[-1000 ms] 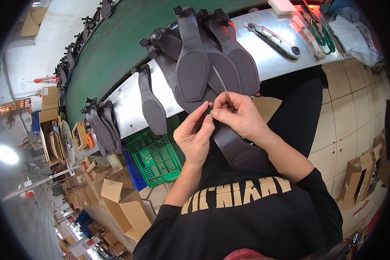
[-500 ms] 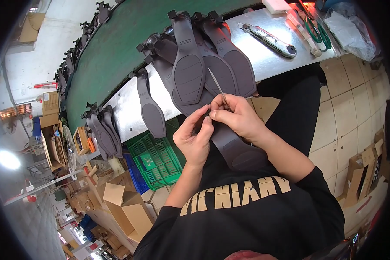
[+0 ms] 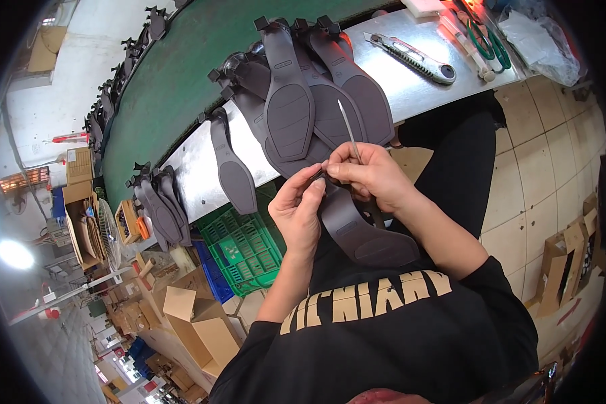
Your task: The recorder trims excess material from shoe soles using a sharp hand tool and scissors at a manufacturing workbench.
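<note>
Over my lap, a dark brown heeled shoe sole [image 3: 377, 246] points its broad toe end toward my body. My left hand [image 3: 296, 209] pinches the narrow heel end of this sole between thumb and fingers. A slim, pointed metal tool [image 3: 349, 128] sticks up out of my right hand [image 3: 374, 178], whose fingers are closed around it. My right thumb and forefinger meet the left fingertips at the heel end; what lies between them is mostly hidden. Just beyond my hands, a pile of similar soles [image 3: 289, 114] overlaps on the metal bench.
A single sole [image 3: 236, 176] and a small bunch of soles [image 3: 161, 209] lie leftward on the metal bench [image 3: 195, 192]. Utility knife [image 3: 414, 57], green-handled scissors [image 3: 481, 44] and plastic bag [image 3: 539, 44] are at right. Below stands a green crate [image 3: 239, 249]; behind runs a green belt [image 3: 188, 74].
The metal tool has shifted slightly right, its tip a little higher. My right fingers have rolled, and more of the held sole's underside gap shows. The left hand keeps its pinch.
</note>
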Tool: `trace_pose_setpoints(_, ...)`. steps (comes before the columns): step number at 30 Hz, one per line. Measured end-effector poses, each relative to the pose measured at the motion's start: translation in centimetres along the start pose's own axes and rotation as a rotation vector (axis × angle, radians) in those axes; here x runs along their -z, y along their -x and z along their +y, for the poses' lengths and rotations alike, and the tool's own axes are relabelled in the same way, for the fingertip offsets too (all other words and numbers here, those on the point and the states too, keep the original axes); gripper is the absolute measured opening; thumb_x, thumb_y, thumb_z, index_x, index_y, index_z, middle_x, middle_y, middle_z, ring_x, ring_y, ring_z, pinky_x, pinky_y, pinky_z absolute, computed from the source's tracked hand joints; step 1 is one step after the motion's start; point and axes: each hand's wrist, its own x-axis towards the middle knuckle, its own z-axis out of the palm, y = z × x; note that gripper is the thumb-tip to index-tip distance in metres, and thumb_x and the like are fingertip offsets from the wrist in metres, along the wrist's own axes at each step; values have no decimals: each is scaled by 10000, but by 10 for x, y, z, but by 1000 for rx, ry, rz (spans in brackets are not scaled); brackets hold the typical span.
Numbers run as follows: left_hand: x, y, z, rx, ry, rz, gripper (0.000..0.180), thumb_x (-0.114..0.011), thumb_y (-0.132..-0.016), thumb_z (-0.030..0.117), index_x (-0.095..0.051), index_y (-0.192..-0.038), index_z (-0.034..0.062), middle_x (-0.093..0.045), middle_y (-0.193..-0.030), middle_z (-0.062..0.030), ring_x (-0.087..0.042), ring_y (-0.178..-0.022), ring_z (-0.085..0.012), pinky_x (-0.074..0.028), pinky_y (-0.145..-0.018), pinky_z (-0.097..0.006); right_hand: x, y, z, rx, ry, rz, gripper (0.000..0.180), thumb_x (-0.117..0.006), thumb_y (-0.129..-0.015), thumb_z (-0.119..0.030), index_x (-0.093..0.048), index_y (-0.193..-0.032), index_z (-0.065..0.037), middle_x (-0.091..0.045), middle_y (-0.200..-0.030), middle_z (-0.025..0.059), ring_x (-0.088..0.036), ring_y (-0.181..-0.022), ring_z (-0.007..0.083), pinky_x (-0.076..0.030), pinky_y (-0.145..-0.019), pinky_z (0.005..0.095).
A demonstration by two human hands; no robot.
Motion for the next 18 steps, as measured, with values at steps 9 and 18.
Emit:
trace_pose_setpoints(9, 10, -6, -10, -117, 284, -92, 290, -585, -880, -79, -633, -1164, -41, -675, -1116, -192, -661, -1027, -259, -529, -905, -323, -7, 32, 5, 385, 385, 76, 282, -572, -963, -130, -538, -1208, 7, -595, -1112, 72, -564, -1011, 110, -470, -856, 255)
trace_pose_setpoints(18, 10, -3, -19, -107, 309, -206, 397, -600, -858, -54, -600, -1254, -30, -641, -1174, -181, -629, -1059, -255, -495, -937, -349, 1, 34, 9, 295, 168, -86, 508, -708, -895, -142, -457, -1321, -25, -538, -1145, 50, -517, -1030, 86, -431, -880, 230)
